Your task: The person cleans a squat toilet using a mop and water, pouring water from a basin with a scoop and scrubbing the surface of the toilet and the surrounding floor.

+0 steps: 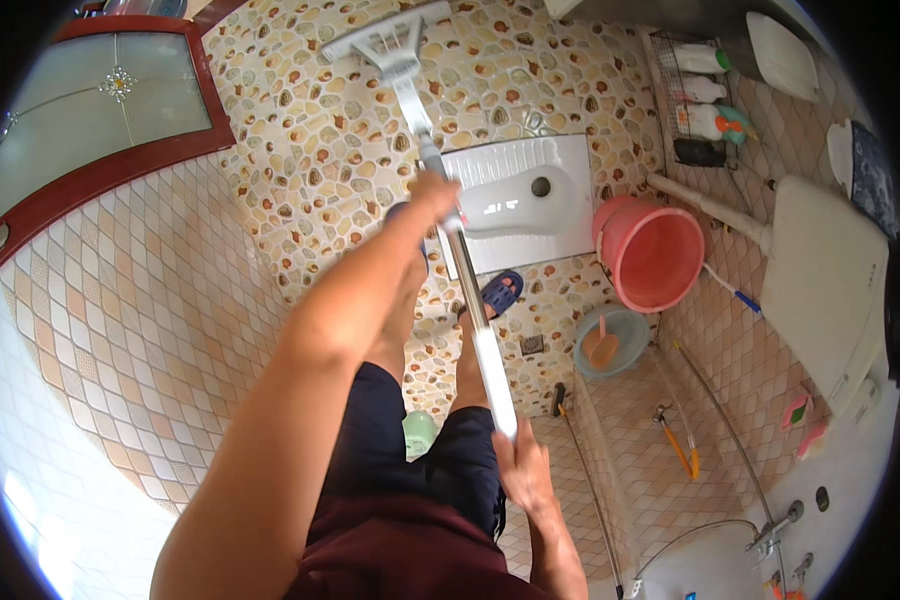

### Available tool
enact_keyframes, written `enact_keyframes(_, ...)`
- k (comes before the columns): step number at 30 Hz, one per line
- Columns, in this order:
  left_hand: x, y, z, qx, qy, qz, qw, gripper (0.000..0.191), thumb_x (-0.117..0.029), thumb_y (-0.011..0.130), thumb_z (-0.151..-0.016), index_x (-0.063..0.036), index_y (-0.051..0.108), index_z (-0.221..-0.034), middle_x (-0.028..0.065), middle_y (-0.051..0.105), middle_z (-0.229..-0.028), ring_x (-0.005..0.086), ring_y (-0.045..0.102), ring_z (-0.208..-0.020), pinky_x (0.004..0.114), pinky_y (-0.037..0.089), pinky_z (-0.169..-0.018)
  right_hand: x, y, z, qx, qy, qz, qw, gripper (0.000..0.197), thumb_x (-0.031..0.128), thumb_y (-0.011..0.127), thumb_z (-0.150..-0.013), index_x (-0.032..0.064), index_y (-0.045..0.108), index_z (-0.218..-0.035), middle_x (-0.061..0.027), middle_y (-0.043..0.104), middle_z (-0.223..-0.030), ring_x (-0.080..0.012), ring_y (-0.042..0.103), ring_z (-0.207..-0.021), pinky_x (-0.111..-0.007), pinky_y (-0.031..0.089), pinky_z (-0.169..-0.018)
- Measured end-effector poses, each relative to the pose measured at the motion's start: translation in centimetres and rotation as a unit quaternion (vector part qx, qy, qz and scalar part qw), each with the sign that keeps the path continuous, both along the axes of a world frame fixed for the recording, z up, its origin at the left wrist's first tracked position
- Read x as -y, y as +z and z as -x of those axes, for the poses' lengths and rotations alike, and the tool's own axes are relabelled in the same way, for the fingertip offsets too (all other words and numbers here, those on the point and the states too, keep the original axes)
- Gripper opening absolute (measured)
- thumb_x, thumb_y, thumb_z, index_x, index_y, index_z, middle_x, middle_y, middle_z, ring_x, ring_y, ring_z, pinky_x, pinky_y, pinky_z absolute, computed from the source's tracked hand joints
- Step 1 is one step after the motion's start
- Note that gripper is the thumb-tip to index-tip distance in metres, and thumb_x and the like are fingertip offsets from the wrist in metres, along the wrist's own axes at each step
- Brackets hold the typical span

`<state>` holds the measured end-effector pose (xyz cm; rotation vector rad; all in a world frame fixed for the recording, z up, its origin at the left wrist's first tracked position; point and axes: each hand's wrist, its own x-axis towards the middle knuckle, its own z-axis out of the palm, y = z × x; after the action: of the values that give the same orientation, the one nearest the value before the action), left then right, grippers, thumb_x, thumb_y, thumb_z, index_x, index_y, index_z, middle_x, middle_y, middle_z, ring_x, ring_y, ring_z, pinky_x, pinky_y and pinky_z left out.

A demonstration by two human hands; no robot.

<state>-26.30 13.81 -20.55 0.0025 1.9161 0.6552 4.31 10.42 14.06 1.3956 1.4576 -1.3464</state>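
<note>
A long-handled floor squeegee or flat mop point(461, 262) runs from the lower middle to the top of the view. My left hand point(436, 196) is closed around the grey upper part of its pole, beside a white squat toilet pan point(525, 161). Lower down, my right hand point(523, 466) grips the white end of the pole near my right thigh. The wide, light grey head point(390, 45) lies on the pebble-patterned floor beyond the pan. Which side of the head touches the floor cannot be made out.
A pink bucket point(656, 259) stands right of the pan, near a pale blue basin point(621, 341) holding an orange dipper. A wire rack point(682, 97) with bottles hangs on the right wall. A red-framed glass door point(105, 90) is at left. A floor drain point(532, 344) lies near my sandal.
</note>
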Motion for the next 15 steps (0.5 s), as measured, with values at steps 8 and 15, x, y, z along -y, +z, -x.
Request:
enact_keyframes(8,7.4,11.5,-34.3,0.115,-0.056,0.05,0.991,0.058,-0.026,0.067,-0.085,0.0066,0.038,-0.124,0.0211,0.065,-0.083,0.0333,0.068,-0.07,0.041,0.057,-0.062,8.3,18.1,-19.9,0.227,-0.03,-0.036,0.973,0.048,0.041,0.058,-0.093,-0.0075,0.063,-0.095,-0.024,0.059,-0.066,-0.027,0.059,-0.064,-0.047,0.045,-0.056)
enact_keyframes(15,10.3,18.8,-38.2,0.217,-0.009,0.104,0.971,0.051,-0.025,0.07,-0.084,-0.0016,0.034,-0.113,0.015,0.061,-0.085,0.0293,0.067,-0.057,0.037,0.059,-0.046,9.6,21.9,-23.7,0.155,0.001,-0.105,0.982,0.052,0.046,0.059,-0.092,-0.0051,0.064,-0.101,-0.0289,0.063,-0.075,-0.0395,0.064,-0.069,-0.049,0.047,-0.058)
